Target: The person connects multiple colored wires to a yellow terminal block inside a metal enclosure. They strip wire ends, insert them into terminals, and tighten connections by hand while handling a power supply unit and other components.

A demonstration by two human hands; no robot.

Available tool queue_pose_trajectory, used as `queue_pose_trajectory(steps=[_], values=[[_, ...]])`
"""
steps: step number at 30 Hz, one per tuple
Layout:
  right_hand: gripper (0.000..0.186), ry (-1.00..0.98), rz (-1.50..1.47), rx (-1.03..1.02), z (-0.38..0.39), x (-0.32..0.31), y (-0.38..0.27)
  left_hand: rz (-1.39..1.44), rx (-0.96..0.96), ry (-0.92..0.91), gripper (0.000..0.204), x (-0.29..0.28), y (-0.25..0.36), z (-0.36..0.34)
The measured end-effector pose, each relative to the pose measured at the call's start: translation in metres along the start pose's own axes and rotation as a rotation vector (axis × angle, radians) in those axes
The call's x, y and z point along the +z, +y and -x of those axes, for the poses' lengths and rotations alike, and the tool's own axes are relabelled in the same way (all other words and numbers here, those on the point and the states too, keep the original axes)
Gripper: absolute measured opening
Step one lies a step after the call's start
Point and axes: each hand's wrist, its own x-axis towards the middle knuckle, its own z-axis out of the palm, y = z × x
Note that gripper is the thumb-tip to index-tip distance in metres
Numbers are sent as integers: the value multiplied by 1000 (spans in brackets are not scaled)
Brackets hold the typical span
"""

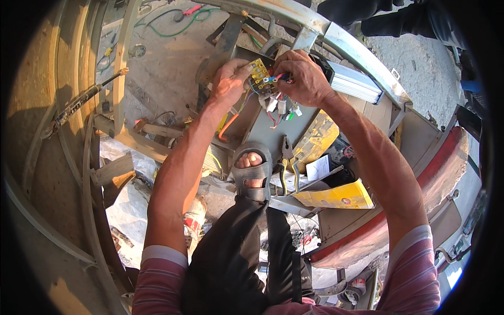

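Between my hands is a yellow terminal block (258, 72) with metal contacts. My left hand (230, 83) pinches its left edge between thumb and fingers. Close to its right side, my right hand (303, 79) is closed around wires with blue and red ring terminals (272, 80); the ends point at the block. Whether any of them touches a contact I cannot tell. Below hang several white plug connectors (277, 106) on thin coloured wires. An orange cable (228, 126) bends down beneath my left wrist. Nearer to me, pliers (287, 163) with yellow and black handles lie on the grey metal panel (260, 132).
My sandalled foot (252, 170) rests on the frame. A finned silver metal box (354, 83) lies right of my hands, under a curved metal rail (362, 58). Yellow cardboard (336, 195) sits near the pliers. A green cable (178, 32) trails across the ground at the far left.
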Motion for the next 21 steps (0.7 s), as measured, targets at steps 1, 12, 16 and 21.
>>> queue_pose_trajectory(steps=[1, 12, 16, 21], values=[[21, 15, -20, -37, 1, -2, -1, 58, -39, -2, 26, -3, 0, -1], [27, 3, 28, -22, 2, 1, -1, 217, -111, -21, 26, -10, -8, -3], [28, 56, 62, -67, 3, 8, 4, 231, -111, -6, 25, -10, -8, -2], [28, 79, 51, -78, 5, 9, 5, 239, -100, -9, 26, -10, -7, -3]])
